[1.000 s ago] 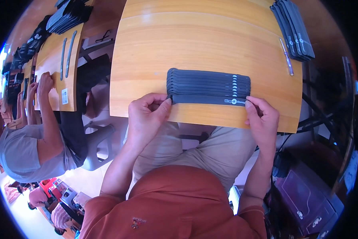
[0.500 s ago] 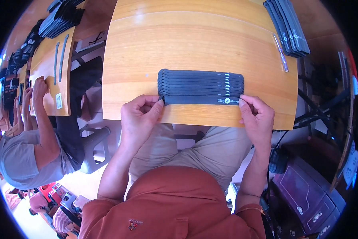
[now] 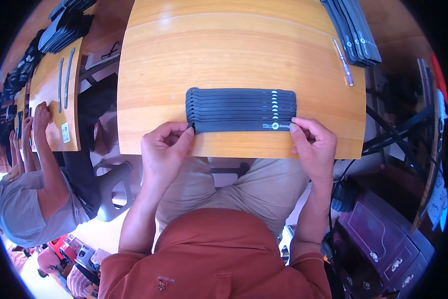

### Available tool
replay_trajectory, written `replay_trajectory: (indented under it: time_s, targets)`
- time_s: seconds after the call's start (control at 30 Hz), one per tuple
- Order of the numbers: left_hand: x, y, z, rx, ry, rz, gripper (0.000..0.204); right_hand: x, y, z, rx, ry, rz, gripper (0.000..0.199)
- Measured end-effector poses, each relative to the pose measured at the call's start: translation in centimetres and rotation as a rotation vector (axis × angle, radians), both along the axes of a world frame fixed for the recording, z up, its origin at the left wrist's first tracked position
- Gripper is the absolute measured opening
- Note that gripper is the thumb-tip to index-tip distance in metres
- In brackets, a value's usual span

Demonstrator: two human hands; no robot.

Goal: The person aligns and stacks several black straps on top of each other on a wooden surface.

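Several flat black straps lie fanned in overlapping rows on the wooden table, each showing a bit of pale print near its right end. Closest to me is the front strap, laid straight along the near side of the fan with its print in full view. My left hand is closed, thumb and forefinger pinching its left end. At the other end, my right hand pinches the strap's right tip between thumb and finger.
The wooden table carries a slim pen-like tool on its right side. Beyond that lies a stack of dark straps. On my left, a co-worker sits at another table with straps on it. Purple drawers stand at lower right.
The whole view has shifted slightly, so the table and straps appear further left. Both hands keep the same pinch on the front strap's ends.
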State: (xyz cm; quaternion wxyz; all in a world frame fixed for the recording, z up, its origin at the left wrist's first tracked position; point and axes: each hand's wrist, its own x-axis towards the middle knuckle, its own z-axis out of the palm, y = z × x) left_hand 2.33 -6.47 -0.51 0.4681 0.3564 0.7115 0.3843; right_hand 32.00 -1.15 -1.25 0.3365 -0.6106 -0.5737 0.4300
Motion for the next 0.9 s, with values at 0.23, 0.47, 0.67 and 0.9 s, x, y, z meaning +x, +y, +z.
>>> replay_trajectory:
  time_s: [0.23,0.47,0.67,0.9]
  targets:
    - [0.19,0.21,0.42,-0.016,0.048,0.009,0.011,0.07,0.0,-0.04,0.031,-0.057,0.052,0.016]
    - [0.24,0.12,0.45,-0.011,0.023,0.024,0.012,-0.36,-0.04,0.19,-0.004,0.011,-0.017,0.013]
    - [0.22,0.14,0.52,-0.02,0.045,0.021,0.013,-0.44,0.0,0.39,-0.019,0.023,-0.024,0.013]
    - [0.1,0.05,0.37,-0.015,0.058,0.015,0.014,-0.33,0.03,0.22,-0.007,0.012,-0.016,0.013]
